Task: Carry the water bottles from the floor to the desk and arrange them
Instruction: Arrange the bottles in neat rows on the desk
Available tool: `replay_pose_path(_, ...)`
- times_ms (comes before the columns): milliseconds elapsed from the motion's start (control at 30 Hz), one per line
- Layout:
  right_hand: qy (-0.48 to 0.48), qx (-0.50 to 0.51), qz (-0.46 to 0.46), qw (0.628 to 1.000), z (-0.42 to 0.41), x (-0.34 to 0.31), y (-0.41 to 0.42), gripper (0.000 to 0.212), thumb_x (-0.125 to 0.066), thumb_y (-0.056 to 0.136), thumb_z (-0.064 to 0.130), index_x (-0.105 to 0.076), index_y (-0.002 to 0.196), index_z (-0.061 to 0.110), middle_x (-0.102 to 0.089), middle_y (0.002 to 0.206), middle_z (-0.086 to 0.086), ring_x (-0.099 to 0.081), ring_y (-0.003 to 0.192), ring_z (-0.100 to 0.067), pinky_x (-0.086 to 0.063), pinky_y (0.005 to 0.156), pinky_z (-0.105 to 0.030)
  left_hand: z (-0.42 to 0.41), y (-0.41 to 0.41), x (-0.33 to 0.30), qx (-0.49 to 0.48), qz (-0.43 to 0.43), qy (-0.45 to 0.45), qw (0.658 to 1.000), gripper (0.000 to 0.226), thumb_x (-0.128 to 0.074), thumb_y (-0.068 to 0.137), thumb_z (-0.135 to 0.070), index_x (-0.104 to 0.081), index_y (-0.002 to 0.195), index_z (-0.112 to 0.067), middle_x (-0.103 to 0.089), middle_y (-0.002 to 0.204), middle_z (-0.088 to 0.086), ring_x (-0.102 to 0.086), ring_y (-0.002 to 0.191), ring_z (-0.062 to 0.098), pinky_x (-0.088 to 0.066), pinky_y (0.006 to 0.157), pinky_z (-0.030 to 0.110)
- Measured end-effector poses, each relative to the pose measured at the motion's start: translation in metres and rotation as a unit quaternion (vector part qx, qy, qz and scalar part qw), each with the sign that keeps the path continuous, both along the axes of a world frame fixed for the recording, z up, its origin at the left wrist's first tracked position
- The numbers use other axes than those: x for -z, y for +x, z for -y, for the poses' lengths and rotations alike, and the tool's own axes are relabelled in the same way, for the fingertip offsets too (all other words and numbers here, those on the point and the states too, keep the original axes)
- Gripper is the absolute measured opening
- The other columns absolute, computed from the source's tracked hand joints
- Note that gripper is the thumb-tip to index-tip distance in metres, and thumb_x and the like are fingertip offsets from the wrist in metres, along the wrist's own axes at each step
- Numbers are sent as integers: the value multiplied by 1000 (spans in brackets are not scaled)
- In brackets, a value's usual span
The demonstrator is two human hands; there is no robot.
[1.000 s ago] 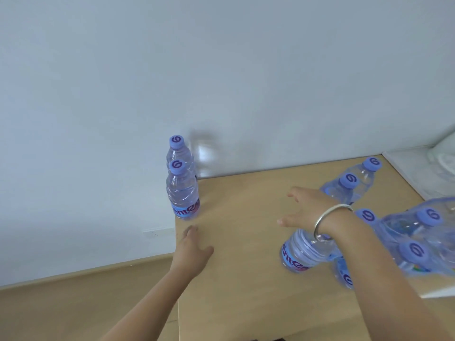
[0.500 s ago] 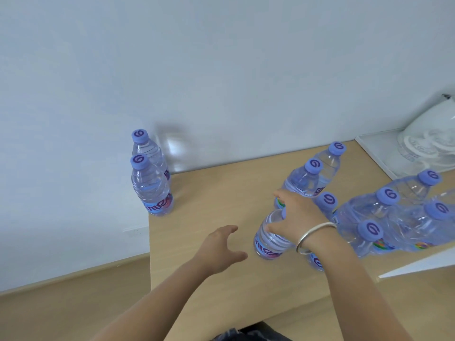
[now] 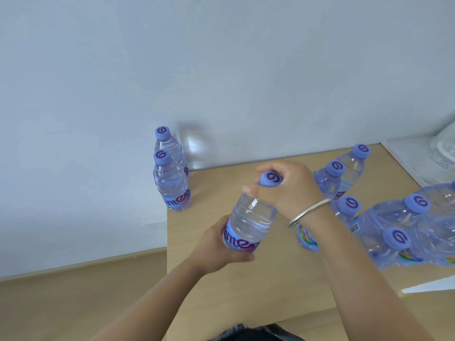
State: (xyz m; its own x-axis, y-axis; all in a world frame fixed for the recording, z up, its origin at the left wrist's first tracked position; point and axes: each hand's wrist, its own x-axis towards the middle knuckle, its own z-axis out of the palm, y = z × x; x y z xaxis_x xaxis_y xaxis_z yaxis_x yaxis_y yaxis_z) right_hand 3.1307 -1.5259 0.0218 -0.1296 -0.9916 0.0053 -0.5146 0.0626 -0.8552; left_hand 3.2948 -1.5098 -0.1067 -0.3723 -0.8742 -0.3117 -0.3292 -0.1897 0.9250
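A clear water bottle with a purple cap is held above the wooden desk. My right hand, with a silver bangle on the wrist, grips its neck just below the cap. My left hand is wrapped round its labelled base. Two more bottles stand upright one behind the other at the desk's far left corner. Several bottles stand grouped at the right, some of them still inside clear shrink wrap.
A pale wall runs behind the desk. A white tray with a clear lidded thing sits at the far right. The desk's left edge drops to the wooden floor, and a white sheet corner lies near the right front.
My right hand lifted one bottle out of the right group and brought it toward the middle. My left hand came up from the desk and took hold of its base.
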Motion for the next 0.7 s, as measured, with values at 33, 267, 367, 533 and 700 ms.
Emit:
replay_pose_path(33,-7,-7,10,1000,4,-7,6,42,-84,59,31,-65,96,23,-68,88,-1,-63,83,-14,-51,78,-26,-2,5,-6,-18,-13,-2,1000,68,-87,40,-29,-60,102,-28,-72,92,-6,-68,86,14,-57,75,30)
replay_pose_path(267,23,-165,154,974,14,-17,44,70,-85,53,39,-54,114,26,-65,108,2,-64,92,-3,-53,79,-22,-14,47,-44,-35,-140,25,989,41,-81,50,-20,-67,88,-9,-70,77,2,-62,64,13,-48,57,21)
replay_pose_path(367,46,-229,120,965,10,-4,66,60,-83,62,33,-54,113,26,-66,109,8,-64,101,-9,-52,90,-39,-16,61,-51,-51,-153,19,987,41,-81,52,-19,-66,88,-5,-69,77,3,-60,62,13,-46,55,20)
replay_pose_path(533,22,-240,97,966,11,5,86,46,-80,58,42,-54,96,33,-68,99,7,-64,96,-11,-52,88,-41,-23,76,-48,-83,-151,16,985,42,-82,53,-19,-67,90,-5,-68,81,9,-60,68,19,-48,59,26)
replay_pose_path(700,18,-247,67,966,11,7,95,51,-76,61,45,-53,102,24,-66,100,0,-63,96,-18,-51,86,-43,-29,75,-43,-162,-114,15,980,55,-84,42,-25,-67,93,-12,-73,84,4,-68,75,17,-54,63,25)
